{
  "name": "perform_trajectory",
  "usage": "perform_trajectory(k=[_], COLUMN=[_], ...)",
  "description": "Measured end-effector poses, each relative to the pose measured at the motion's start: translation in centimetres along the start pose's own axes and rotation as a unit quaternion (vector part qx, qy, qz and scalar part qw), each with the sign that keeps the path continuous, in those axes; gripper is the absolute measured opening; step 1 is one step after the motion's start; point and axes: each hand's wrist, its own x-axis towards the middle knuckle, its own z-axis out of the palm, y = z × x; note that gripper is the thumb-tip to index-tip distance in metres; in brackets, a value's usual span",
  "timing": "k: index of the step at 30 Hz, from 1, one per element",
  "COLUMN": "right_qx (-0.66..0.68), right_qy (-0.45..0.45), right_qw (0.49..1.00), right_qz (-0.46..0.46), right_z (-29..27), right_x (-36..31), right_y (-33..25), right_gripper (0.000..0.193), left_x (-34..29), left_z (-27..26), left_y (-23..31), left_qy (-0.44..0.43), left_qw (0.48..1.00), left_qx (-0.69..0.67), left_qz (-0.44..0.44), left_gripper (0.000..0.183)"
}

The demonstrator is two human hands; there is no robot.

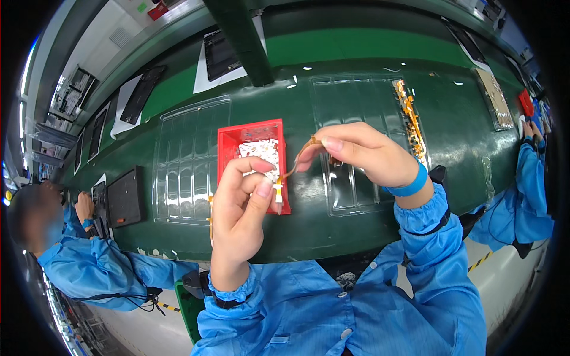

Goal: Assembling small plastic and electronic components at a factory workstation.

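Observation:
A thin orange-brown flex cable (pixel 291 172) stretches between my two hands, above the right side of a red bin (pixel 224 141). My left hand (pixel 238 213) is closed in a pinch by the cable's lower end, where a small white-and-yellow tab (pixel 278 192) sticks out past the thumb. Higher up, my right hand (pixel 365 155) grips the other end between thumb and fingers. Many small white pieces (pixel 261 151) lie loose in the bin. The fingers hide part of the cable.
Clear plastic trays stand left (pixel 185 160) and right (pixel 350 199) of the bin. Orange flex cables (pixel 409 115) line the right tray's far side. A green post (pixel 240 41) rises behind. Co-workers sit left (pixel 89 261) and right (pixel 510 199); a black panel (pixel 126 197) lies left.

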Motion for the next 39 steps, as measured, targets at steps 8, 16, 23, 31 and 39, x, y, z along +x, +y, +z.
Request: perform_trajectory(k=[8, 16, 23, 31, 39], right_qx=[-0.055, -0.028, -0.013, -0.115, -0.194], right_qy=[0.000, -0.119, -0.025, 0.073, 0.068], right_qw=[0.998, 0.992, 0.999, 0.987, 0.970], right_qz=[-0.041, 0.019, 0.025, -0.090, -0.130], right_z=[-1.0, 1.2, 2.1, 2.7, 2.6], right_x=[-0.4, -0.3, -0.7, -0.5, -0.4], right_y=[-0.7, -0.6, 0.1, 0.4, 0.8], right_gripper=[0.047, 0.016, 0.016, 0.018, 0.016], left_x=[-0.1, 0.1, 0.6, -0.1, 0.4], left_z=[0.4, 0.7, 2.1, 2.5, 2.1], left_y=[0.5, 1.2, 0.4, -1.2, -1.5], left_qy=[-0.098, -0.107, 0.045, 0.121, 0.086], left_qw=[0.993, 0.992, 0.961, 0.766, 0.745], left_qx=[-0.039, 0.070, 0.247, 0.497, 0.528], left_qz=[0.046, 0.021, 0.113, 0.388, 0.398], left_gripper=[0.018, 0.014, 0.023, 0.026, 0.022])
